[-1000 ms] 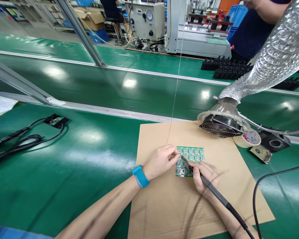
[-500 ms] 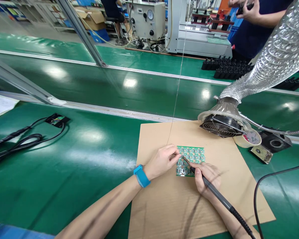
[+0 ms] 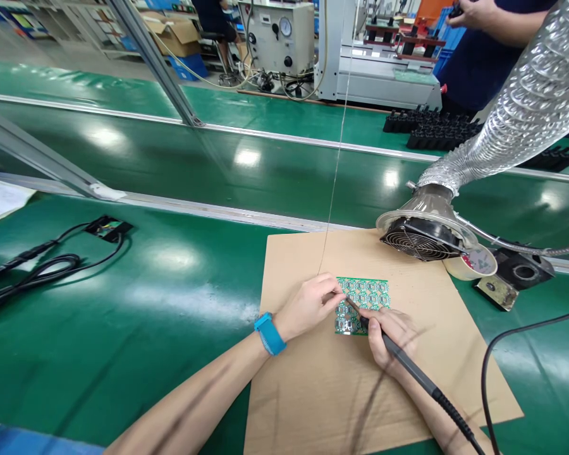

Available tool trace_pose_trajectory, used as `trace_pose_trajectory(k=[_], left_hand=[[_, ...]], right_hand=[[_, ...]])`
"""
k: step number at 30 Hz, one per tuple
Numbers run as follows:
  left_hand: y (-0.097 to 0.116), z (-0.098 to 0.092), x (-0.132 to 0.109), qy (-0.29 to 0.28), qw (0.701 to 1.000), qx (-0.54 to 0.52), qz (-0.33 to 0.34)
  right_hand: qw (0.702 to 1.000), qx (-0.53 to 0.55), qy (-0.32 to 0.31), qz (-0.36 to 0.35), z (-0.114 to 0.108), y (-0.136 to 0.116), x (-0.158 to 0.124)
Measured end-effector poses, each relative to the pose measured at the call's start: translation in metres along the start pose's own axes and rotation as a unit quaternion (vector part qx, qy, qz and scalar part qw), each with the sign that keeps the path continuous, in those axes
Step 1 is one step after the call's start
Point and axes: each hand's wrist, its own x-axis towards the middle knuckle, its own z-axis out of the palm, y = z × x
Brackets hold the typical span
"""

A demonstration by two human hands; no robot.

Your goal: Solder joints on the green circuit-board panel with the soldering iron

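Note:
A green panel of small circuit boards (image 3: 370,288) lies on a brown cardboard sheet (image 3: 303,392). My right hand (image 3: 392,338) is closed round a soldering iron (image 3: 410,365), whose tip meets the panel's left part. At the panel's left edge, my left hand (image 3: 315,306) pinches a thin solder wire (image 3: 332,196) that hangs down from above. The wire's end is close to the iron's tip; whether they touch is too small to tell. A blue wristband (image 3: 270,333) is on my left wrist. My right fingers cover the panel's lower right part.
A fume extractor with a fan grille (image 3: 422,239) and silver duct (image 3: 512,107) hangs behind the panel. Beside it are a tape roll (image 3: 471,262) and an iron stand (image 3: 514,275). Black cables (image 3: 52,272) lie at left. Across the bench stands a co-worker (image 3: 483,63).
My right hand and the soldering iron have shifted slightly left, and the wire has swayed a little left. My left hand is almost still. The co-worker's hands have moved.

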Motion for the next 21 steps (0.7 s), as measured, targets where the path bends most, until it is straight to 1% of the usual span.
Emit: trace_pose_trajectory(k=[4, 7, 11, 17, 21], left_hand=[[0.0009, -0.0017, 0.0022, 0.010, 0.997, -0.069, -0.021], [0.0023, -0.0037, 0.0023, 0.002, 0.996, -0.087, -0.023], [0.0038, -0.0058, 0.0010, -0.010, 0.998, -0.067, -0.019], [0.0055, -0.0075, 0.0001, -0.027, 0.998, -0.048, -0.022], [0.0069, -0.0076, 0.0008, -0.040, 0.999, -0.015, 0.001]], right_hand=[[1.000, 0.003, 0.017, -0.002, -0.0041, -0.0029, 0.0009], [1.000, 0.009, 0.024, -0.008, -0.0069, -0.0053, 0.0026], [1.000, 0.024, 0.014, -0.007, -0.0071, -0.0057, 0.0044], [1.000, 0.018, 0.015, -0.007, -0.0057, -0.0040, 0.0027], [1.000, 0.012, 0.013, -0.007, -0.0054, -0.0036, 0.0012]])
